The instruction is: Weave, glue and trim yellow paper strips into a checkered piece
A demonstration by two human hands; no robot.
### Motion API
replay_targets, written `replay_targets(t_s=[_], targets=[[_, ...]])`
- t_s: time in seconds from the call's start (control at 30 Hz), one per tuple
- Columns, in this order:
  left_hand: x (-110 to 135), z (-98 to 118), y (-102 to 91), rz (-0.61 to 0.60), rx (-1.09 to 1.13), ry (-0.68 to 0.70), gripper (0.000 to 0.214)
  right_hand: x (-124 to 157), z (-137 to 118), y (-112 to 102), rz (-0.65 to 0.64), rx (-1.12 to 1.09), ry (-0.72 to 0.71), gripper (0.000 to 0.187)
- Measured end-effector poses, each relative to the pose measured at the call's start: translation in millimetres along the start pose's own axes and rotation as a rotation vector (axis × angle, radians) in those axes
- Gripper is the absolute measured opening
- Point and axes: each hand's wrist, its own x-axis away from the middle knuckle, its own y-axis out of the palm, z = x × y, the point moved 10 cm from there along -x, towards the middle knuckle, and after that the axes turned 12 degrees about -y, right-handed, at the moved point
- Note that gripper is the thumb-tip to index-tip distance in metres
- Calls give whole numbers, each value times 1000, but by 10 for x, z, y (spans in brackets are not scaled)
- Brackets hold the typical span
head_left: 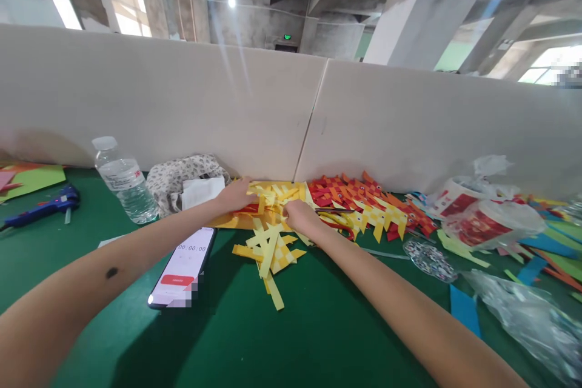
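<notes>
My left hand (236, 194) reaches into the left side of a heap of yellow paper strips (277, 194) by the partition. Its fingers bend over the strips, and what lies between them is hidden. At the heap's right side my right hand (299, 216) is closed, its fingertips turned down and out of sight. Under the heap lies orange-yellow paper (227, 220). Closer to me rests a woven yellow paper piece (284, 257) with loose strips across it. Scissors (334, 211) with dark blades lie just right of my right hand.
Red, orange and yellow woven paper fish (364, 194) are piled at right. A phone (184, 267) lies below my left forearm, near a water bottle (125, 179) and patterned cloth (186, 170). A blue glue gun (43, 209) is far left; plastic-wrapped rolls (491, 218) stand right.
</notes>
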Motion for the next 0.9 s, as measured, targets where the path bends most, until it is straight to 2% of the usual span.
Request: replay_targets(t_s=[0.13,0.27,0.37,0.5,0.63,0.73,0.9], targets=[[-320,-9,178,-41,-48,-67,58,-141,61,-106,-13,-142,-50,20],[-437,76,326,-69,-101,-32,66,-306,439,-425,121,-179,52,28],[-471,73,390,-80,-139,-55,68,-396,626,-540,209,-123,126,34],[-461,115,435,-69,-178,-91,71,-497,569,-396,199,-69,157,52],[-432,228,441,-32,-212,-77,72,-567,458,-250,151,-39,202,59],[-436,254,404,-14,-210,-64,62,-611,439,-275,150,-28,218,59],[-494,166,381,-29,-152,-74,49,-672,543,-357,184,-42,256,51]])
